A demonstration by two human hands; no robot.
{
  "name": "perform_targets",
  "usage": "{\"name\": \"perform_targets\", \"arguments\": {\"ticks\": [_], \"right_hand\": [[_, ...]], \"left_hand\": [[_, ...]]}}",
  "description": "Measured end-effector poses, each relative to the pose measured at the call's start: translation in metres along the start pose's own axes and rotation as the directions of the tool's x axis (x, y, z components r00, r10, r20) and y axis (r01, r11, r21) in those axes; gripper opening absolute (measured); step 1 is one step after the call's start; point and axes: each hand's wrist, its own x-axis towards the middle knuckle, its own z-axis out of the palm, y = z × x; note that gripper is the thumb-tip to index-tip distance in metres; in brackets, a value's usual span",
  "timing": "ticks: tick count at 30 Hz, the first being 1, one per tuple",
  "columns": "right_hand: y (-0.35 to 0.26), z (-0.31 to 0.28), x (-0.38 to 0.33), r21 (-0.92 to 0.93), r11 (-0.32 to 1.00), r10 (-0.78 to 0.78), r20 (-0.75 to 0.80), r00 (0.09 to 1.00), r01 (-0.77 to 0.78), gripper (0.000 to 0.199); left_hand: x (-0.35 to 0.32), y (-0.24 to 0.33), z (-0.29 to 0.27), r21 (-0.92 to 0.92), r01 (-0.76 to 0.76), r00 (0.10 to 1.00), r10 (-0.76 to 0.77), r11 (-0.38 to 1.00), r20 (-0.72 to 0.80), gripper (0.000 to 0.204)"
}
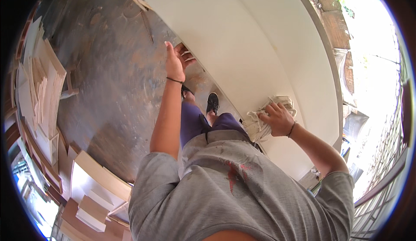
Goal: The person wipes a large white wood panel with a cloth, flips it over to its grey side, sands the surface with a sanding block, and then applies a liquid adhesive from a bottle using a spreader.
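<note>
A large white board (260, 45) lay flat and broad in front of the person, its smooth pale face bare and its near edge running diagonally from upper left to lower right. A crumpled off-white rag (264, 115), bunched into loose folds, sat on the board's surface close to that near edge, toward the lower right, partly covered from above

The large board (260, 37) is plain white; the crumpled rag (264, 115) is off-white; the floor (108, 67) is mottled grey-brown; the stacked offcuts (41, 80), far left, are pale tan.
</note>
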Motion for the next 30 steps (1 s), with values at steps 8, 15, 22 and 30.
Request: {"name": "perform_targets", "arguments": {"ticks": [8, 15, 22, 30], "right_hand": [[0.015, -0.018, 0.017, -0.049, 0.986, -0.149, 0.171, 0.974, 0.159, 0.043], [0.010, -0.072, 0.106, -0.062, 0.996, -0.053, 0.077, 0.996, 0.058, 0.043], [0.043, -0.136, 0.234, -0.241, 0.969, -0.076, -0.107, 0.991, 0.048, 0.049], [0.087, -0.207, 0.394, -0.228, 0.973, -0.104, -0.343, 0.933, 0.024, 0.059]], "left_hand": [[-0.006, -0.013, -0.018, -0.420, 0.178, 0.971, -0.090, 0.890, 0.220, 0.086], [-0.005, 0.026, -0.003, -0.319, 0.169, 0.944, -0.060, 0.933, 0.325, 0.092], [-0.001, 0.018, -0.005, -0.513, 0.451, 0.853, -0.183, 0.730, 0.488, 0.091], [0.014, 0.021, -0.006, -0.405, 0.439, 0.839, -0.204, 0.802, 0.504, 0.085]]}}
